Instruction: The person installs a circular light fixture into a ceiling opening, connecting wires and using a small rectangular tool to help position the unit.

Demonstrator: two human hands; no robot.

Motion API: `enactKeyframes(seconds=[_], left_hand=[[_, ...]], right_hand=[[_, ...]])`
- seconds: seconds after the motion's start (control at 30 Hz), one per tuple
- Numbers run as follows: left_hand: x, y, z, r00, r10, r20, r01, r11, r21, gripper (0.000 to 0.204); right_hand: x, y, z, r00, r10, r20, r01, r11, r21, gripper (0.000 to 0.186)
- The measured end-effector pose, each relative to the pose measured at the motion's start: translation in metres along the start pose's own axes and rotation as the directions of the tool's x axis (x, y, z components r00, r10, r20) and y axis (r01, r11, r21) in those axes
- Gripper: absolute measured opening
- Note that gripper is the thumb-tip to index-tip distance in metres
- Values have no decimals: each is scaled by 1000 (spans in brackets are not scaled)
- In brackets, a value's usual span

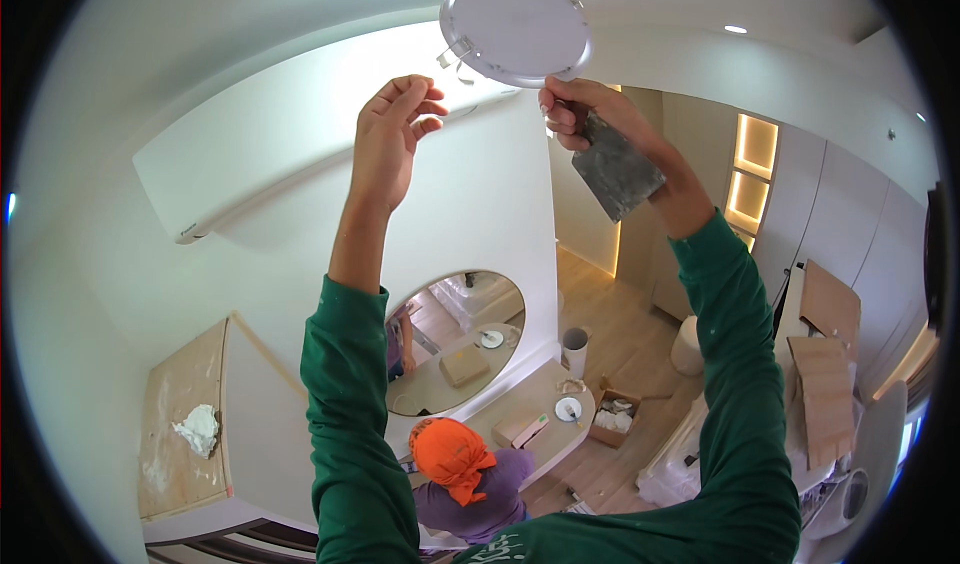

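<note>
Overhead, a round white LED panel downlight (pixel 515 26) hangs tilted, with a spring clip (pixel 458 52) sticking out at its left side. My right hand (pixel 590 114) is closed around the handle of a wide putty knife (pixel 618 167), whose smeared grey blade points downward. Its thumb and forefinger reach the lower rim of the light. My left hand (pixel 390 129) is raised just below the spring clip, apart from it. Its thumb and forefinger are pinched together while the other fingers curl; anything between the fingertips is too small to make out.
A long white air conditioner (pixel 300 129) runs along the wall behind my left hand. Below, a person in an orange head covering (pixel 450 456) is near a counter (pixel 545 389) and an oval mirror (pixel 455 339). White compound (pixel 198 430) sits on a cabinet top (pixel 185 364). Cardboard sheets (pixel 825 394) lean at right.
</note>
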State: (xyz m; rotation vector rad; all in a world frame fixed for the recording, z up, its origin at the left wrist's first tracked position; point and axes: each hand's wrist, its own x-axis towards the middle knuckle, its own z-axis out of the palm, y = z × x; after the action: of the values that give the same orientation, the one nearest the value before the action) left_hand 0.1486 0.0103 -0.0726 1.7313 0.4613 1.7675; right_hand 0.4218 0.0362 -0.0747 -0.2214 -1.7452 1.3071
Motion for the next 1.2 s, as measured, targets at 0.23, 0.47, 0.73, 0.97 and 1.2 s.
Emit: enactKeyframes(seconds=[0.23,0.47,0.73,0.97,1.2], left_hand=[[-18,-20,32,993,39,113,-49,995,86,44],[23,-2,31,783,613,102,-596,693,406,96],[108,6,63,820,523,231,-559,818,135,92],[120,14,69,868,354,348,-381,924,11,64],[127,8,69,949,279,149,-296,949,105,64]], right_hand=[[2,3,9,998,50,43,-56,987,149,27],[1,-6,1,945,3,326,-186,826,532,28],[-3,-1,24,855,-388,343,-19,639,769,31],[7,0,14,796,-438,418,-48,642,765,28],[-13,12,-1,983,68,169,-156,796,585,46]])
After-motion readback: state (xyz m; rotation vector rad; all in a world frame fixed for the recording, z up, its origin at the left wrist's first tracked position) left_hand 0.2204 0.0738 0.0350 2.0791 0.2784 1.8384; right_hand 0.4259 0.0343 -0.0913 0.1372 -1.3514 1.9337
